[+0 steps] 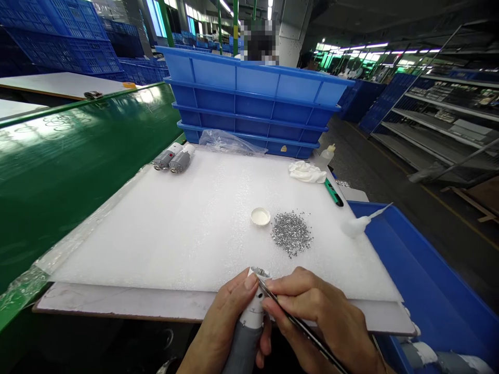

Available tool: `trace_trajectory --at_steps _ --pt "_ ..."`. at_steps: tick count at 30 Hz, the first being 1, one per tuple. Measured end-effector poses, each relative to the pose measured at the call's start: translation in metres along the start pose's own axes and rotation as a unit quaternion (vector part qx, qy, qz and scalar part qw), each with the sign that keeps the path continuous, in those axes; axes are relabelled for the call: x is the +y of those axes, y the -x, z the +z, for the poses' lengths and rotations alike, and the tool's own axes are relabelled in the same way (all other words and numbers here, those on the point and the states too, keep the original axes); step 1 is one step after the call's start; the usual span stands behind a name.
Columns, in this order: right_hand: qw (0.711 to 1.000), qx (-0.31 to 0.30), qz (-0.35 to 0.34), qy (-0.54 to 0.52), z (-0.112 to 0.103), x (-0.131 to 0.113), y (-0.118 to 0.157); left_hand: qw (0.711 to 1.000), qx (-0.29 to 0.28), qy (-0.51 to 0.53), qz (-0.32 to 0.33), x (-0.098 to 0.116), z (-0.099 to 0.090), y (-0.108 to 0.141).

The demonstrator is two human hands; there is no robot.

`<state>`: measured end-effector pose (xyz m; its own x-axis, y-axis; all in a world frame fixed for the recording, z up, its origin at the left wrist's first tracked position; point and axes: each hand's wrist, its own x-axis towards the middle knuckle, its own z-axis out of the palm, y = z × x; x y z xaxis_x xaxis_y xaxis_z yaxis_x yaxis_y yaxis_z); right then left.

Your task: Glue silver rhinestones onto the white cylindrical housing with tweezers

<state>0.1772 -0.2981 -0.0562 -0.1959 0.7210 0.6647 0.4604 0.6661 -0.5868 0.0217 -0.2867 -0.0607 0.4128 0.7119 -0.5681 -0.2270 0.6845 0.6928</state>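
Bench (128,305), head view: white foam sheet (163,228), blue crates (249,115) along far edge.
Left hand (223,318): gripping grey-and-white cylinder (252,319) at near edge.
Right hand (325,306): pinching metal tool (312,337), tip at cylinder's rim.
Metal bits (291,234): loose pile, toward right edge.
Cylinders: held one mid-work, we judge; two similar cylinders (181,160), far-left corner, finished or not we can't tell.
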Motion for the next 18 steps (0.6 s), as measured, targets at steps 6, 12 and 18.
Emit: trace_trajectory --at_steps 6,12,18 --pt "0.998 0.013 0.019 -0.051 -0.007 -0.004 -0.002 0.999 0.015 -0.010 0.034 0.001 0.002 0.002" --pt "0.987 0.061 0.148 0.025 -0.015 0.041 -0.011 0.997 0.025 -0.048 0.060 0.011 0.006 0.004" --pt "0.994 -0.023 0.103 0.040 -0.009 0.079 -0.011 0.999 0.016 -0.033 0.038 0.012 0.000 0.003"
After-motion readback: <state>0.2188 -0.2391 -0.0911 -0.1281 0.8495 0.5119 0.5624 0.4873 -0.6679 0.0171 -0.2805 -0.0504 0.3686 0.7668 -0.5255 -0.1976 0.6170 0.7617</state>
